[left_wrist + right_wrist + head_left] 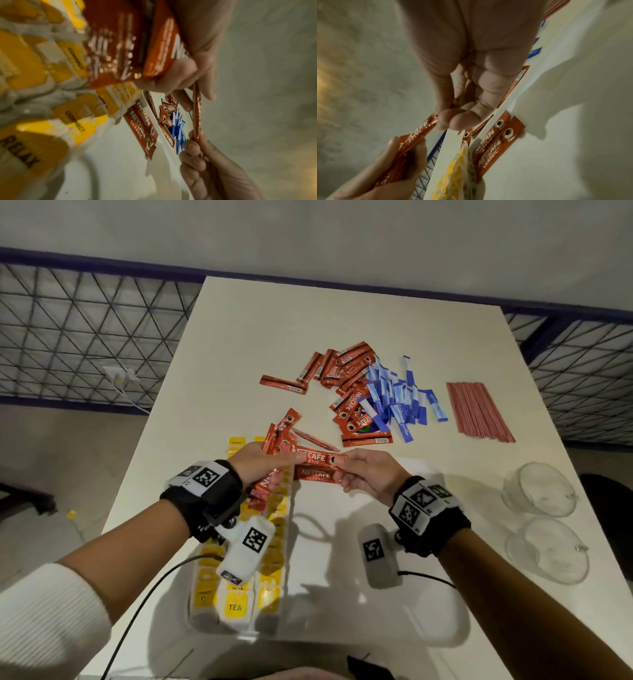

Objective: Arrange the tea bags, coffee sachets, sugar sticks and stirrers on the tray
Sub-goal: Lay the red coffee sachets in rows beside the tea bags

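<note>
**Coffee sachet held between two hands above the tray**

At the left of the head view, rows of yellow-labelled tea bags (236,604) fill the left part of a clear tray (342,642) that sits on the white table (239,337) near the person. The left hand (255,462) hovers over the far end of those rows, its fingers curled round a fanned bundle of red coffee sachets (274,440); the left wrist view shows the bundle (120,47) close up, pressed between thumb and fingers.

One single sachet (317,457) spans the gap between the hands. The left fingers pinch one end and the right hand (371,472) pinches the other between thumb and fingertips, as the right wrist view confirms (419,129). Just beneath it, two more sachets (317,475) lie side by side in the tray, beside the tea bags.

Farther back and to the right, a loose pile of coffee sachets (346,392) lies on the table, overlapping a heap of blue-and-white sugar sticks (400,402). To the right of these, apart from them, a neat row of reddish stirrers (479,412) lies flat. At the table's right edge stand two clear glass cups (541,491), one nearer the person than the other.
</note>
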Motion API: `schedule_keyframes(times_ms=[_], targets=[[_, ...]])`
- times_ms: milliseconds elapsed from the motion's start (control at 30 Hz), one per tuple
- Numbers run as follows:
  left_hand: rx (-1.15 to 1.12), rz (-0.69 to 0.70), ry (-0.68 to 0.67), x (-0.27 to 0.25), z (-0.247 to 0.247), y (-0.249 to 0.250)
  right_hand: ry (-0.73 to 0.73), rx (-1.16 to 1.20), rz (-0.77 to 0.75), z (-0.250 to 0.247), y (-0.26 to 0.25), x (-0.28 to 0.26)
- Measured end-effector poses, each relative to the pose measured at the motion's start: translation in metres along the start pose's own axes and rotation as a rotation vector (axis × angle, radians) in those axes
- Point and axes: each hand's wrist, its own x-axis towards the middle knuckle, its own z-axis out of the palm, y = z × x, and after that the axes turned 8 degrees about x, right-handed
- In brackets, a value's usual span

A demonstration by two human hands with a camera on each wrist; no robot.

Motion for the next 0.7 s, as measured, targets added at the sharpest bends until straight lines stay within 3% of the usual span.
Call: schedule_keyframes(times_ms=[300,700], targets=[[0.147,-0.022,0.048,-0.001,-0.002,0.005,0.053,0.087,-0.039,-0.008,0.017,0.000],[0.243,0.013,-0.009,0.001,-0.025,0.008,0.231,-0.054,0.134,-0.011,0.038,-0.007]])
